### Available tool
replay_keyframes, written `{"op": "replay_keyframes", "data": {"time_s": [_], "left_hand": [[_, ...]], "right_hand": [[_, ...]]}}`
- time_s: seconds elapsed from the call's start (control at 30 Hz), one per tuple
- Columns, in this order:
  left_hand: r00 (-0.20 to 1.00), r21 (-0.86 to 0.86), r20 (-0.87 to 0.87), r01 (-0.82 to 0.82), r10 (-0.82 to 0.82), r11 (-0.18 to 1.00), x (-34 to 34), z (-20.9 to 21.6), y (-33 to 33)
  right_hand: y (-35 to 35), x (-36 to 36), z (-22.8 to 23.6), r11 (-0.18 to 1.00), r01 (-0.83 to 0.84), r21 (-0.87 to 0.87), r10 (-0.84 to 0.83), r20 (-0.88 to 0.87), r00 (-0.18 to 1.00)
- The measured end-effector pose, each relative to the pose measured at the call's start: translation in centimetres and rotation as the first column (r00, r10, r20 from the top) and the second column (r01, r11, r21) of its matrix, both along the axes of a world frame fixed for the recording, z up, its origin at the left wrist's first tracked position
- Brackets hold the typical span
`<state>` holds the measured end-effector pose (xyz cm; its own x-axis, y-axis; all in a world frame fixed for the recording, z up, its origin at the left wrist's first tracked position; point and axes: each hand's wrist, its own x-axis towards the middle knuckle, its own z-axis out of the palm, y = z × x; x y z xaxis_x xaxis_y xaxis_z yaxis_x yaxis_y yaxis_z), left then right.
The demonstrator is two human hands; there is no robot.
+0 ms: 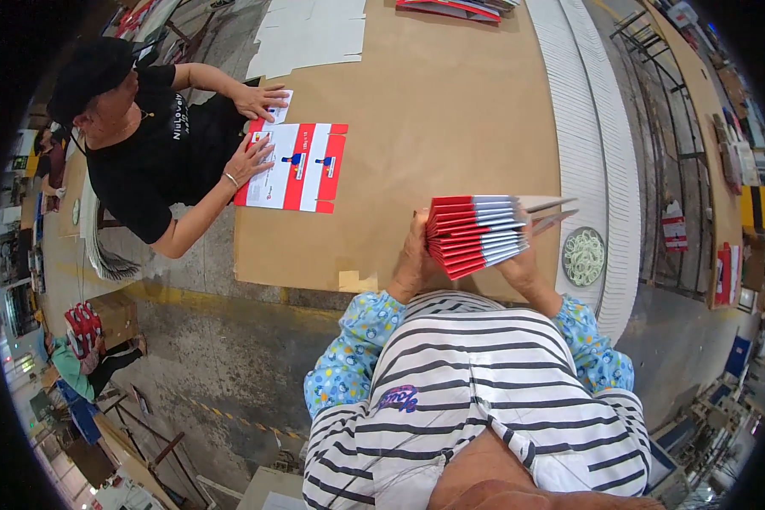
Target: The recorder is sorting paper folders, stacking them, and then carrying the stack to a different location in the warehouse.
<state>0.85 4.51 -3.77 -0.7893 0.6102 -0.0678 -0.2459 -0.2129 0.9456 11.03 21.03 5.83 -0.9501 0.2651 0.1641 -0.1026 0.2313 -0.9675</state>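
A thick bundle of folded red-and-white cardboard pieces [476, 229] is held upright at the table's near edge, its folded edges facing up. My left hand [413, 255] is closed on the red end of the bundle. At the white end, my right hand [521, 270] grips it, with its fingers mostly hidden behind the cardboard. Two pale pointed strips [555, 210] stick out to the right beside the bundle; what they belong to I cannot make out. Just right of my right hand lies a round dish of pale green rings [584, 257], which look like rubber bands.
The brown-covered table [416, 110] spreads ahead. At its left a co-worker in black presses both hands on a flat printed carton [293, 166]. White cardboard strips [582, 102] line the right side. More red-and-white cardboard [455, 8] lies at the far end.
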Motion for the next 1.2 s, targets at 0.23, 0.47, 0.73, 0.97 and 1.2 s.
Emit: {"op": "replay_keyframes", "data": {"time_s": [0.23,0.47,0.73,0.97,1.2], "left_hand": [[0.945,-0.031,-0.324,-0.044,0.031,0.999,-0.8,3.5,0.0],[0.982,-0.076,-0.187,0.008,-0.022,0.997,-0.3,3.7,0.0],[0.723,0.414,0.661,-0.126,-0.202,0.901,-0.9,5.7,0.4],[0.995,-0.031,-0.025,-0.103,0.102,0.994,-0.2,5.7,-0.6],[0.978,-0.031,0.16,-0.13,0.133,0.991,0.0,0.2,-3.5]], "right_hand": [[-0.6,0.3,-2.1,0.974,0.051,0.223,-0.053,0.003,0.999],[0.4,1.2,0.9,0.995,0.059,0.085,-0.064,0.058,0.996],[1.7,1.5,4.0,0.994,0.059,-0.096,-0.069,-0.104,0.992],[2.7,0.3,3.5,0.963,0.117,-0.242,-0.089,0.126,0.988],[13.9,-0.2,15.4,0.832,0.353,-0.429,-0.511,-0.343,0.788]]}}
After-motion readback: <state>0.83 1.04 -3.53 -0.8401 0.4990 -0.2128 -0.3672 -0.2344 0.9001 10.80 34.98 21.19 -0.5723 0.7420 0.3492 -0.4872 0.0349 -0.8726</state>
